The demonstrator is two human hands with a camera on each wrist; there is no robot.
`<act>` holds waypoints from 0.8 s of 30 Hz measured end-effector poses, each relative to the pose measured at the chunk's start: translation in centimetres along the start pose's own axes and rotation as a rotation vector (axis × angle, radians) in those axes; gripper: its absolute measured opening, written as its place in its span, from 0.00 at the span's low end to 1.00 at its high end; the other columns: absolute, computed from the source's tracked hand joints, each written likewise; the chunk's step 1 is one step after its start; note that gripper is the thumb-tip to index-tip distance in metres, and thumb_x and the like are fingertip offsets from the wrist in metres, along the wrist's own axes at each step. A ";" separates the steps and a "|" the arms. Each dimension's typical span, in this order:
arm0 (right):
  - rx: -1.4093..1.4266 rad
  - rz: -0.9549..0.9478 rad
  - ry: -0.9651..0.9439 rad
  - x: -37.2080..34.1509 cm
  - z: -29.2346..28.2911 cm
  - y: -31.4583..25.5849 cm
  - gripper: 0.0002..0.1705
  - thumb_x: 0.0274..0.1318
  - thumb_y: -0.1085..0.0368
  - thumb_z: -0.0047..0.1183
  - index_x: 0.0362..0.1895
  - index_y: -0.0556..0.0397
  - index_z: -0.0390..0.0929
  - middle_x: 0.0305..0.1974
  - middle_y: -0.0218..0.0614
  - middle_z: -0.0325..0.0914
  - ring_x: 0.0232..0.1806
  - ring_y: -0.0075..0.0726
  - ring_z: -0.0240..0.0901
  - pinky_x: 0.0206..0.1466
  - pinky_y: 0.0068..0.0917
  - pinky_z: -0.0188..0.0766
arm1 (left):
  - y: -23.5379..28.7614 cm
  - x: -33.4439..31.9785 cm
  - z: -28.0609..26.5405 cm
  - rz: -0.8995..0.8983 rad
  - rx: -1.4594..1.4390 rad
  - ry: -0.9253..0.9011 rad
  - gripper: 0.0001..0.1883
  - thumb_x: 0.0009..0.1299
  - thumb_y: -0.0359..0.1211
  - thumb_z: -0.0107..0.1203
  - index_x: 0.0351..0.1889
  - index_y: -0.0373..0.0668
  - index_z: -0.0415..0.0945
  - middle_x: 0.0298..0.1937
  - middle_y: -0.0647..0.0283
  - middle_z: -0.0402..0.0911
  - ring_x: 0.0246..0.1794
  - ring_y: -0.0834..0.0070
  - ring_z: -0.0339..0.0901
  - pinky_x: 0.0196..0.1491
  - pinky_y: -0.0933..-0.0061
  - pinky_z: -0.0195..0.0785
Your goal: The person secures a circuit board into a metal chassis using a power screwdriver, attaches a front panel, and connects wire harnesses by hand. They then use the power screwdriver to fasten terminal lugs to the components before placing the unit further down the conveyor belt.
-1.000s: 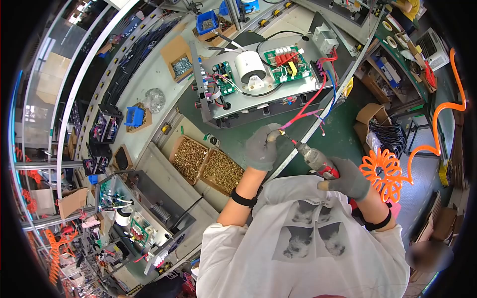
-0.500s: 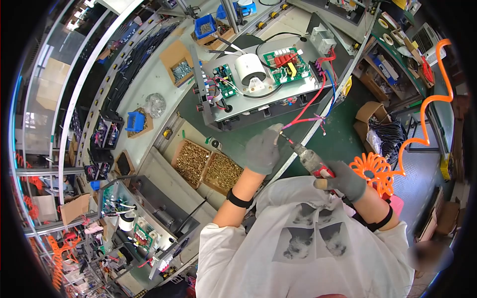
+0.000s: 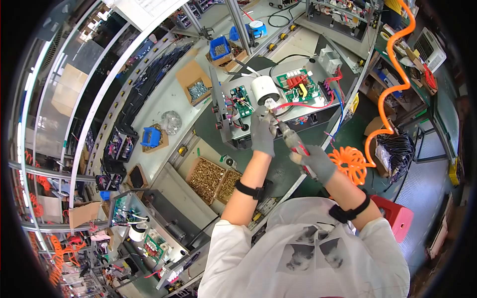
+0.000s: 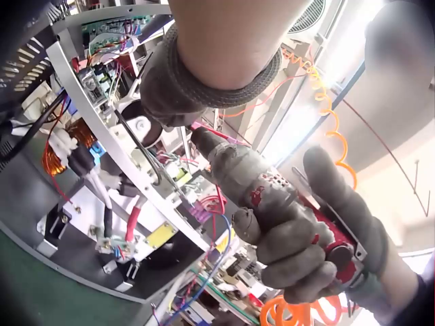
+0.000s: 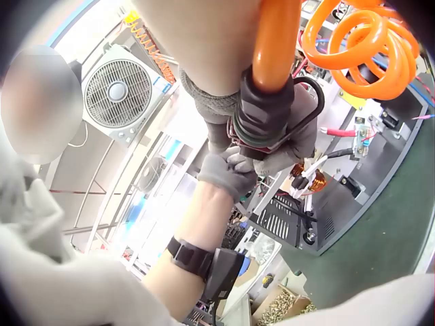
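Observation:
My gloved left hand (image 3: 263, 133) is at the bracket below a white cylinder (image 3: 265, 89) on the open metal chassis (image 3: 238, 82). Its curled fingers pinch the end of a red wire (image 3: 307, 105), partly hidden by the glove. My right hand (image 3: 317, 165) grips a grey and red power driver (image 3: 292, 140), whose nose points at the left fingertips. In the left wrist view the right fingers (image 4: 292, 255) wrap round the driver (image 4: 241, 170). The right wrist view shows the left hand (image 5: 230, 175) close beyond the driver; the bit's tip is hidden there.
An orange coiled hose (image 3: 348, 165) hangs right of the driver. Boxes of brass-coloured parts (image 3: 204, 180) lie left of my left forearm. Blue bins (image 3: 151, 136) and a carton of screws (image 3: 198, 90) stand on the bench at left. A second chassis (image 3: 174, 218) sits at lower left.
Both hands have moved up and forward from the bench edge to the white cylinder's bracket, carrying the red wire end and the driver. The blue wire now hangs apart from the red one.

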State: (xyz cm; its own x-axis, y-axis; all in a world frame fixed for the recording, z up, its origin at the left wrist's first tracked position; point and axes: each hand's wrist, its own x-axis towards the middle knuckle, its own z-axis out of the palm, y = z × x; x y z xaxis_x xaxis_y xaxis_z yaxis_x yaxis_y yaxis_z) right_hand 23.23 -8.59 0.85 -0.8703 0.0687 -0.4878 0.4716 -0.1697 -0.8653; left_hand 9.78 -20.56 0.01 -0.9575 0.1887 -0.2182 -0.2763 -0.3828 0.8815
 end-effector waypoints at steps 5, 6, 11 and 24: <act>0.140 0.003 0.032 3.1 1.1 1.1 0.22 0.43 0.51 0.66 0.28 0.56 0.74 0.19 0.29 0.69 0.17 0.23 0.65 0.19 0.22 0.59 | -1.8 2.8 -0.8 -0.092 -0.115 -0.067 0.02 0.65 0.26 0.50 0.35 0.43 0.71 0.16 0.75 0.64 0.08 0.87 0.54 0.11 0.83 0.43; 0.133 0.000 0.035 3.5 1.2 1.3 0.23 0.43 0.51 0.67 0.29 0.56 0.74 0.19 0.29 0.70 0.17 0.23 0.66 0.19 0.22 0.60 | -2.0 2.8 -0.9 -0.095 -0.090 -0.038 0.02 0.65 0.26 0.50 0.35 0.43 0.71 0.18 0.73 0.66 0.09 0.87 0.56 0.12 0.83 0.44; 0.196 0.008 0.075 3.9 1.3 1.6 0.23 0.43 0.51 0.67 0.30 0.56 0.74 0.19 0.29 0.70 0.17 0.22 0.66 0.19 0.22 0.60 | -4.6 5.0 -3.8 0.140 0.332 0.029 0.16 0.62 0.30 0.54 0.47 0.41 0.66 0.34 0.63 0.77 0.25 0.73 0.72 0.31 0.72 0.67; 0.406 0.158 0.053 3.2 3.1 -0.2 0.25 0.45 0.47 0.65 0.33 0.54 0.70 0.23 0.33 0.72 0.19 0.27 0.69 0.20 0.25 0.69 | 6.5 6.8 5.2 0.279 1.934 -0.167 0.55 0.37 0.51 0.67 0.67 0.46 0.56 0.60 0.53 0.63 0.62 0.55 0.58 0.61 0.61 0.58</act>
State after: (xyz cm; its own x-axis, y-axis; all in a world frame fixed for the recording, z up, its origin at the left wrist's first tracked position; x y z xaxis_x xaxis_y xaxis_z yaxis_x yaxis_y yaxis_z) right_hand 19.88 -11.37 -0.18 -0.7786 0.0590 -0.6248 0.4950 -0.5541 -0.6692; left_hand 1.89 -17.07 6.45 -0.9028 0.4220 -0.0825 0.4136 0.9047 0.1020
